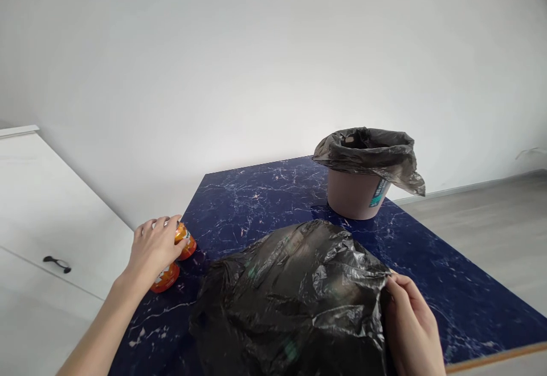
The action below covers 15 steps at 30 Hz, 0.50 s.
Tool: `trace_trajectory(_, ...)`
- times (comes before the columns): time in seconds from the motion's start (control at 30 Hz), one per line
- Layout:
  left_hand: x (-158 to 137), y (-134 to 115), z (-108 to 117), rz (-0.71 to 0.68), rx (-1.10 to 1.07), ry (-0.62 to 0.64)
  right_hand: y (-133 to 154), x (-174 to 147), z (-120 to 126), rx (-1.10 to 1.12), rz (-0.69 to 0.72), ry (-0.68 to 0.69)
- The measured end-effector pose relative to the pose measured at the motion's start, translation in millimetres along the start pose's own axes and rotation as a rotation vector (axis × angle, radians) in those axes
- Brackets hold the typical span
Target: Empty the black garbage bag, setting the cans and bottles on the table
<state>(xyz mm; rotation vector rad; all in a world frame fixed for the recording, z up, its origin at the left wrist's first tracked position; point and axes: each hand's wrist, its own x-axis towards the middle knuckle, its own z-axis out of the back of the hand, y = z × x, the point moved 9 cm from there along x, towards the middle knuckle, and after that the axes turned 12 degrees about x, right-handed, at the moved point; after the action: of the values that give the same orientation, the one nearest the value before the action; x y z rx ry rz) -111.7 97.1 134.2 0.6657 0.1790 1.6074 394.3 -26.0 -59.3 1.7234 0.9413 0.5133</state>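
My left hand (158,245) curls over the top of an orange can (187,243) near the table's left side, its fingers partly hiding it. Just in front of that can, another orange can (166,278) stands partly under my wrist. A black plastic bag (294,296) lies spread and crumpled across the near middle of the table, with faint shapes showing through it. At the bag's right edge, my right hand (412,319) pinches the thin plastic between thumb and fingers.
A pinkish-brown bin (352,196) with a dark liner (365,156) folded over its rim stands at the back right of the blue marble-patterned table (256,193). On the left is a white cabinet (51,205) with a black handle (57,263). A white wall rises behind.
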Motion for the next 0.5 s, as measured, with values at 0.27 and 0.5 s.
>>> trace_trajectory(0.27, -41.9, -28.1, 67.3, 0.005, -0.322, -0.138, -0.6, -1.6, -0.9, -0.001, -0.024, -0.011)
trace_trajectory(0.5, -149.5, -96.2, 37.4, -0.402, -0.787, 0.656, 1.6, -0.9, -1.7, -0.002, 0.012, 0.001)
